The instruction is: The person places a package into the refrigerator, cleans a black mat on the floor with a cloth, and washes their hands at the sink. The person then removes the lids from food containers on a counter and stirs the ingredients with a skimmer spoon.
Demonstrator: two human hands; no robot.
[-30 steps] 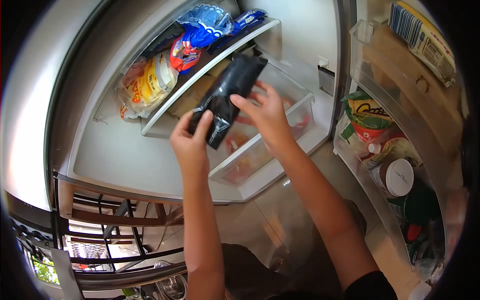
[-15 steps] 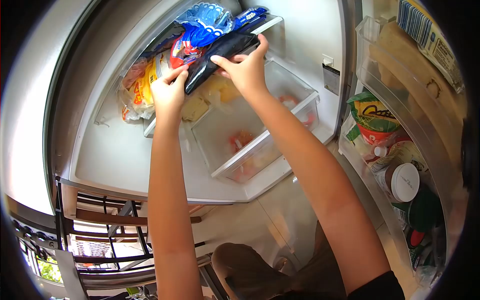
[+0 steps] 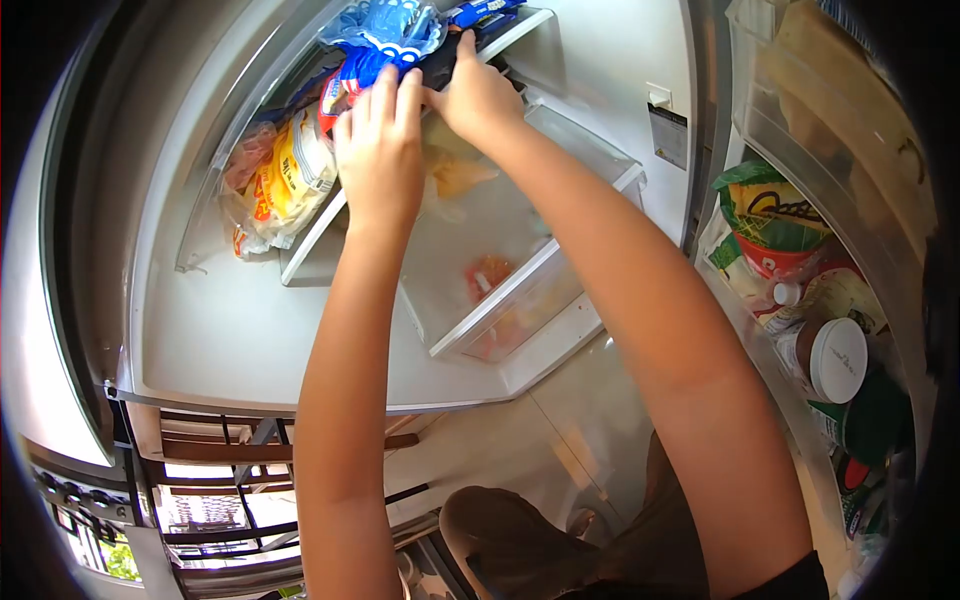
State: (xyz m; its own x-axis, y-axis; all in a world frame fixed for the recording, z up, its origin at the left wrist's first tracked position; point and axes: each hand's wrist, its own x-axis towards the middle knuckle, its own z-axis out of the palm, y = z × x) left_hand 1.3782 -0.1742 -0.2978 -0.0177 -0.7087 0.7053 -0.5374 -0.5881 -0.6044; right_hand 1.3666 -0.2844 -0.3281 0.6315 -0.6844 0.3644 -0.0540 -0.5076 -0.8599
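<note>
My right hand (image 3: 482, 103) is at the black glossy package (image 3: 440, 66), with thumb and index finger on its near edge; its other fingers are hidden. The package lies in the upper drawer among the bags, largely covered by my hands. My left hand (image 3: 383, 145) reaches beside it with fingers stretched out, fingertips against the red and blue packaging (image 3: 362, 68). Just beyond is a crumpled light-blue plastic bag (image 3: 385, 25). A yellow and white bag (image 3: 292, 175) sits to the left of my left hand.
Below my hands, a clear drawer (image 3: 540, 262) is pulled out, with a reddish item (image 3: 487, 277) inside. The refrigerator door on the right has bins holding a green and yellow bag (image 3: 775, 205) and a white-lidded jar (image 3: 838, 360). A dark metal rack (image 3: 240, 480) stands at lower left.
The black package has moved up and back among the bags. My left hand has let go of its near end and moved right and forward, fingers stretched. My right hand has moved forward and left.
</note>
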